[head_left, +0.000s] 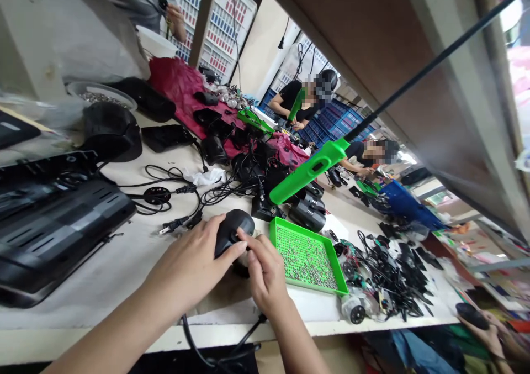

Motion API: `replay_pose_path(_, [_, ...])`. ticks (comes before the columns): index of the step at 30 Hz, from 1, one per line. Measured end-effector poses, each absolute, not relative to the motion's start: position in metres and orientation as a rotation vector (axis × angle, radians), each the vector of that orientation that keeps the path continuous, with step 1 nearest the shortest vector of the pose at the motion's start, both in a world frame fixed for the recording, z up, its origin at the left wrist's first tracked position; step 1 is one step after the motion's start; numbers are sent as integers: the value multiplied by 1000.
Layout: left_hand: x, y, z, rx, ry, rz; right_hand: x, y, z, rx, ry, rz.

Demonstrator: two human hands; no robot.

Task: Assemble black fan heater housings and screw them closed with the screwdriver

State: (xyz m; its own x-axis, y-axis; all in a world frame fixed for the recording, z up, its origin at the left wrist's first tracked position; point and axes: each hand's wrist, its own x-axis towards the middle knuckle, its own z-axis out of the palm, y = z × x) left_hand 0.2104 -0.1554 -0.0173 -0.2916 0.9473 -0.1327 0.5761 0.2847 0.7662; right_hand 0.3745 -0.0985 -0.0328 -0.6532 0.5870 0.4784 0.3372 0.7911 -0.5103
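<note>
My left hand [196, 261] is wrapped round a rounded black plastic housing [232, 229] above the table's front part. Its thumb presses on the near side. My right hand [267, 269] is closed, its fingertips against the same housing beside my left thumb; whatever they pinch is too small or hidden to make out. A thick black cord [192, 338] hangs below my hands over the table edge. Just right of my right hand lies a green tray [342, 280] holding many small screws. Above the tray a green electric screwdriver [304, 178] hangs tilted from a black cable.
A large black plastic casing [62, 236] lies at left. Black cords with plugs [168, 226] tangle behind my hands. Wires and small black parts [385, 274] are heaped at right. A shelf [372, 48] slants overhead. Co-workers sit across the table; another person's hand [488, 332] shows at lower right.
</note>
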Motion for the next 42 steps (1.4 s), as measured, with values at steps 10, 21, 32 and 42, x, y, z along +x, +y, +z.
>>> replay_pose_path(10, [205, -138, -47, 1116, 1762, 1147, 368, -110, -28, -775, -2367, 524])
replay_pose_path(21, [195, -134, -62, 1082, 1724, 1158, 357, -63, 25, -700, -1490, 1053])
replay_pose_path(32, [202, -142, -46, 989, 1719, 1109, 345, -61, 54, -529, -1206, 1168])
replay_pose_path(42, [202, -139, -43, 1083, 1722, 1099, 318, -92, 113, -277, -1458, 1249])
